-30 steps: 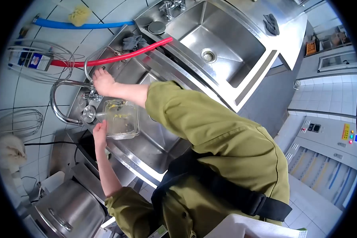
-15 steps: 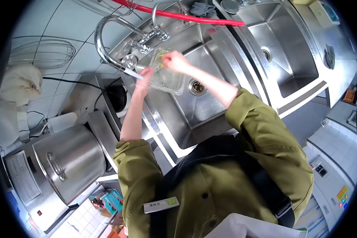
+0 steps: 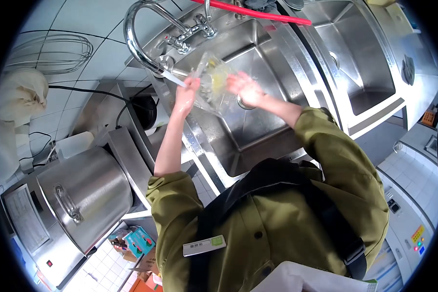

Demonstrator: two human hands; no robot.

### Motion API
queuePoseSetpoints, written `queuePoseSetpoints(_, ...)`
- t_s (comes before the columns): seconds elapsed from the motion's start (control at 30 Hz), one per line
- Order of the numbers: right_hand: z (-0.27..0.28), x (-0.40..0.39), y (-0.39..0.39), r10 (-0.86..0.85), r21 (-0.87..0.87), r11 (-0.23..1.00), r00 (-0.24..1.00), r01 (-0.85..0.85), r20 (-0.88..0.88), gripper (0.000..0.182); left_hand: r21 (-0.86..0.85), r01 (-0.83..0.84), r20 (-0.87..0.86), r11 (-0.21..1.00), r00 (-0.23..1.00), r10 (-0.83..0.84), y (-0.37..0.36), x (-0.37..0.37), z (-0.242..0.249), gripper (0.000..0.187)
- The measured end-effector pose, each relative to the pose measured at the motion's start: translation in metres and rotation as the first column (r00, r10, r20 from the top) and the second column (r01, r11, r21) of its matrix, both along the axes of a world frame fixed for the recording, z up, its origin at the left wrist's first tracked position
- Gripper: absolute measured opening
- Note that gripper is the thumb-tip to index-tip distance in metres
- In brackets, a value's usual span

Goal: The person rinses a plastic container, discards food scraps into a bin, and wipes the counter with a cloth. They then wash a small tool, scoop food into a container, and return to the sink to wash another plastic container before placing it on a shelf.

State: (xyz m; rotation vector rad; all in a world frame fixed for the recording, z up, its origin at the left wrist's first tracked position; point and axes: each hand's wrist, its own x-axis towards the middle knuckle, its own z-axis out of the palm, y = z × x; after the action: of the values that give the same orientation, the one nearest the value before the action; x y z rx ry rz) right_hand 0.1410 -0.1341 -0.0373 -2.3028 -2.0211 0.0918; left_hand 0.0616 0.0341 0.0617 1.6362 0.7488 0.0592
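Note:
My left hand (image 3: 186, 96) is closed on the near-left edge of a clear plastic container (image 3: 209, 100), which is tilted over the left sink basin (image 3: 270, 131). Water (image 3: 173, 78) runs from the curved faucet (image 3: 135, 43) onto this hand and the container's edge. Pale yellow bits (image 3: 218, 82) show against the clear plastic. At the container's right side is my right hand (image 3: 246, 88), fingers apart and slightly blurred, with nothing seen in it. The basin's drain (image 3: 244, 103) lies partly hidden behind that hand.
A red hose (image 3: 258, 14) crosses the back of the sinks. The second basin (image 3: 360, 63) lies to the right. On my left stand a large steel pot (image 3: 90, 190) and a black round vessel (image 3: 143, 111); a wire whisk (image 3: 58, 51) hangs against the tiles.
My right hand has moved right, away from over the container, and its curled fingers have spread. The container has tipped up more steeply in my left hand. The view has shifted slightly.

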Motion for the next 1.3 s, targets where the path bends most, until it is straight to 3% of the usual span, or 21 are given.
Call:
queuePoseSetpoints(0.07,-0.005,0.021,0.010,0.023,-0.241,0.970,0.986,0.017,0.163,0.036,-0.101,-0.144,-0.139,0.984,0.982,0.129,-0.010,0.005,0.009,0.025)
queuePoseSetpoints(0.13,0.045,0.007,0.009,-0.210,-0.018,0.978,0.965,0.210,-0.160,0.025,-0.289,-0.277,-0.137,0.917,0.959,0.247,0.002,0.001,-0.025,0.028)
queuePoseSetpoints(0.17,0.049,-0.014,0.027,-0.332,0.058,0.881,0.701,0.469,-0.631,0.019,-0.383,-0.321,-0.154,0.866,0.947,0.283,-0.004,-0.002,-0.023,0.029)
queuePoseSetpoints(0.2,0.045,-0.029,0.046,-0.225,0.074,0.789,0.400,0.609,-0.889,0.020,-0.473,-0.363,-0.173,0.802,0.932,0.320,-0.008,-0.003,-0.021,0.030)
queuePoseSetpoints(0.23,0.055,-0.029,0.060,-0.262,-0.261,0.810,-0.074,0.525,-0.962,0.028,-0.565,-0.396,-0.203,0.724,0.917,0.343,-0.008,-0.007,-0.032,0.027)
queuePoseSetpoints(0.33,0.068,-0.042,0.093,-0.322,-0.498,0.770,-0.433,0.397,-0.842,0.033,-0.515,-0.494,-0.172,0.701,0.860,0.480,-0.017,-0.028,-0.040,0.024)
queuePoseSetpoints(0.43,0.060,-0.055,0.123,-0.475,-0.538,0.770,-0.254,0.344,-0.842,0.034,-0.377,-0.432,0.005,0.819,0.884,0.468,-0.036,-0.054,-0.046,0.024)
queuePoseSetpoints(0.53,0.025,-0.042,0.147,-0.579,-0.475,0.768,0.150,0.431,-0.801,0.032,-0.258,-0.516,-0.072,0.817,0.854,0.516,-0.062,-0.060,-0.027,0.022)
queuePoseSetpoints(0.63,0.063,-0.019,0.119,-0.572,-0.456,0.776,0.180,0.435,-0.800,0.029,-0.344,-0.594,-0.068,0.728,0.789,0.611,-0.067,-0.067,-0.032,0.019)
queuePoseSetpoints(0.67,0.050,-0.003,0.123,-0.595,-0.535,0.728,0.008,0.430,-0.804,0.028,-0.368,-0.630,-0.089,0.684,0.756,0.649,-0.065,-0.065,-0.030,0.018)
queuePoseSetpoints(0.7,0.039,0.007,0.122,-0.544,-0.333,0.766,0.277,0.550,-0.792,0.028,-0.388,-0.619,-0.106,0.683,0.766,0.634,-0.052,-0.073,-0.043,0.020)
queuePoseSetpoints(0.73,0.044,0.020,0.116,-0.494,-0.098,0.832,0.647,0.547,-0.581,0.026,-0.481,-0.553,-0.079,0.680,0.800,0.594,-0.043,-0.079,-0.045,0.020)
queuePoseSetpoints(0.8,0.065,0.031,0.097,-0.442,-0.236,0.895,0.821,0.378,-0.361,0.030,-0.645,-0.392,0.006,0.656,0.856,0.518,-0.030,-0.082,-0.049,0.020)
queuePoseSetpoints(0.87,0.066,0.021,0.091,-0.353,-0.321,0.902,0.921,0.289,-0.164,0.036,-0.600,-0.450,-0.084,0.662,0.858,0.507,-0.018,-0.083,-0.037,0.022)
queuePoseSetpoints(0.9,0.059,0.021,0.099,-0.338,-0.495,0.851,0.905,0.176,-0.260,0.049,-0.595,-0.421,-0.091,0.684,0.881,0.463,-0.012,-0.083,-0.031,0.023)
queuePoseSetpoints(1.0,0.028,0.045,0.115,-0.231,-0.507,0.843,0.731,-0.179,-0.642,0.049,-0.745,-0.266,-0.055,0.611,0.938,0.342,-0.002,-0.077,0.020,0.025)
queuePoseSetpoints(1.07,0.033,0.053,0.090,-0.426,-0.464,0.869,0.216,-0.175,-0.879,0.038,-0.789,-0.305,-0.154,0.534,0.939,0.308,-0.007,-0.064,0.072,0.025)
queuePoseSetpoints(1.13,0.042,0.060,0.073,-0.504,-0.450,0.861,-0.276,-0.239,-0.818,0.033,-0.803,-0.279,-0.157,0.526,0.951,0.266,0.006,-0.063,0.088,0.024)
queuePoseSetpoints(1.17,0.048,0.060,0.064,-0.436,-0.359,0.898,-0.408,-0.254,-0.802,0.026,-0.799,-0.250,-0.133,0.547,0.960,0.245,0.012,-0.064,0.091,0.024)
queuePoseSetpoints(1.27,0.046,0.050,0.062,-0.266,-0.274,0.959,-0.561,-0.072,-0.784,0.022,-0.724,-0.268,-0.133,0.635,0.958,0.253,0.012,-0.059,0.110,0.024)
queuePoseSetpoints(1.3,0.051,0.047,0.063,-0.284,-0.309,0.950,-0.519,-0.039,-0.807,0.025,-0.666,-0.306,-0.139,0.680,0.947,0.290,0.003,-0.056,0.122,0.024)
